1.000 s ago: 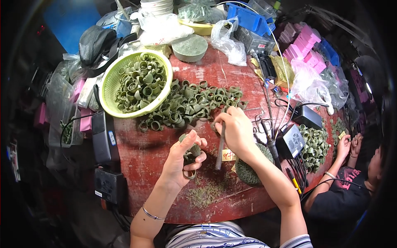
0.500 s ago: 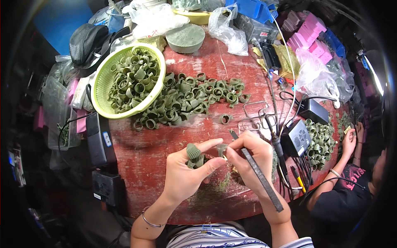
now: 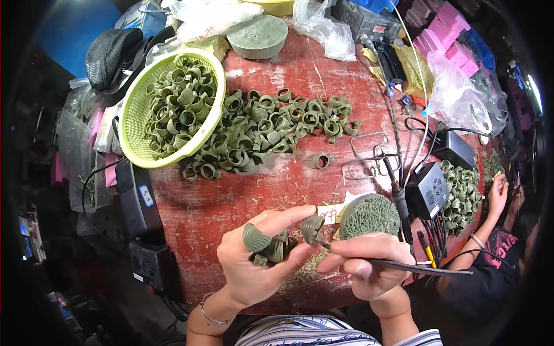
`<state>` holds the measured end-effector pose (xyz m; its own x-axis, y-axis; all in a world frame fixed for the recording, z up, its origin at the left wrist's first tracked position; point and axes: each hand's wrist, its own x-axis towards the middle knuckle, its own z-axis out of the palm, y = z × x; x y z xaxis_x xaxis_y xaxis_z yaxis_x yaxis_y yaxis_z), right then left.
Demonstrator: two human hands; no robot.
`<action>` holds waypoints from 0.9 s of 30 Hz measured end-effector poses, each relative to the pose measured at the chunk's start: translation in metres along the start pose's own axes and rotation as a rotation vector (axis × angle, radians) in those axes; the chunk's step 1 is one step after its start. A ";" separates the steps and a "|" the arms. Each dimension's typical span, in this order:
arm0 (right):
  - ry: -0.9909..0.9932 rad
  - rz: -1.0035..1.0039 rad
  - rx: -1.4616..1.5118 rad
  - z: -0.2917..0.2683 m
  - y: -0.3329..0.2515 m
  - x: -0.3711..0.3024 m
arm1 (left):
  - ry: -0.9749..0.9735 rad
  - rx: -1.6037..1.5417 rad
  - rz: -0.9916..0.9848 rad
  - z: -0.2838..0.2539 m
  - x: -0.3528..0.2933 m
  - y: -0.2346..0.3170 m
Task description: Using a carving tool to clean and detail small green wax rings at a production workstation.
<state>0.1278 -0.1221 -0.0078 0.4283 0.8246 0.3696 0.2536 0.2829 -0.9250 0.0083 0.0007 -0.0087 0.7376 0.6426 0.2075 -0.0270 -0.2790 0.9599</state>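
Note:
My left hand (image 3: 247, 274) pinches a small green ribbed ring (image 3: 312, 228) between forefinger and thumb. A larger ribbed green ring (image 3: 255, 237) sits around another of its fingers, and several more green rings (image 3: 279, 247) are tucked into the palm. My right hand (image 3: 378, 265) grips a thin, flat, dark file-like tool (image 3: 430, 267) like a pen. The tool's tip meets the lower edge of the pinched ring; whether it is inside the band I cannot tell. Beyond the right hand lies a round green block (image 3: 370, 218) with a rough, crumbly top.
Many green rings (image 3: 265, 126) are heaped beside a lime-green basket (image 3: 128, 118) holding more. A wire stand (image 3: 369, 167), a corded handpiece (image 3: 398, 199) and a black power box (image 3: 428, 189) stand right. Another person's hand (image 3: 497, 195) is at the far right.
The tool has swung from slanting down along my right wrist to nearly level, pointing left. My right hand has moved lower, uncovering the round block. The pinched ring has been turned.

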 end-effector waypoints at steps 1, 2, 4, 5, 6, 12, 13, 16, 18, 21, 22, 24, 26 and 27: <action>-0.010 0.013 0.010 0.001 0.003 -0.001 | 0.000 0.003 -0.005 -0.002 -0.001 0.000; -0.011 0.017 0.014 0.000 0.004 0.000 | -0.006 -0.016 -0.025 -0.003 -0.002 0.001; -0.028 0.021 -0.020 -0.004 0.002 0.003 | -0.020 -0.044 -0.044 -0.002 -0.002 0.004; -0.026 0.024 -0.022 -0.004 0.000 0.002 | -0.008 -0.079 -0.115 0.001 -0.001 0.007; -0.010 0.045 -0.031 -0.002 0.000 0.001 | 0.009 -0.105 -0.189 0.000 -0.002 0.007; 0.094 0.084 -0.014 0.000 0.005 -0.001 | -0.044 -0.346 -0.476 -0.005 -0.003 0.014; 0.104 0.063 -0.025 -0.002 0.004 -0.001 | -0.046 -0.348 -0.476 -0.005 -0.003 0.014; 0.108 0.064 -0.009 -0.004 0.001 -0.002 | -0.061 -0.505 -0.558 -0.006 -0.003 0.012; 0.103 0.087 0.018 -0.004 0.001 -0.003 | -0.070 -0.489 -0.450 -0.004 -0.003 0.008; 0.043 0.110 0.034 0.000 0.004 -0.003 | -0.062 -0.411 -0.425 -0.005 -0.003 0.007; 0.045 0.111 0.033 0.001 0.005 -0.003 | -0.065 -0.412 -0.426 -0.005 -0.003 0.007; 0.110 0.055 -0.067 0.001 0.006 -0.003 | -0.097 -0.476 -0.429 -0.004 -0.003 0.008; 0.100 0.048 -0.098 -0.001 0.003 -0.004 | -0.077 -0.472 -0.449 -0.004 -0.003 0.009; 0.091 0.040 -0.133 -0.002 0.001 -0.004 | -0.061 -0.470 -0.468 -0.002 -0.002 0.010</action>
<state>0.1283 -0.1260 -0.0097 0.5155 0.7846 0.3446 0.3444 0.1785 -0.9217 0.0047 -0.0019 0.0005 0.7792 0.5752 -0.2490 0.0242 0.3694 0.9289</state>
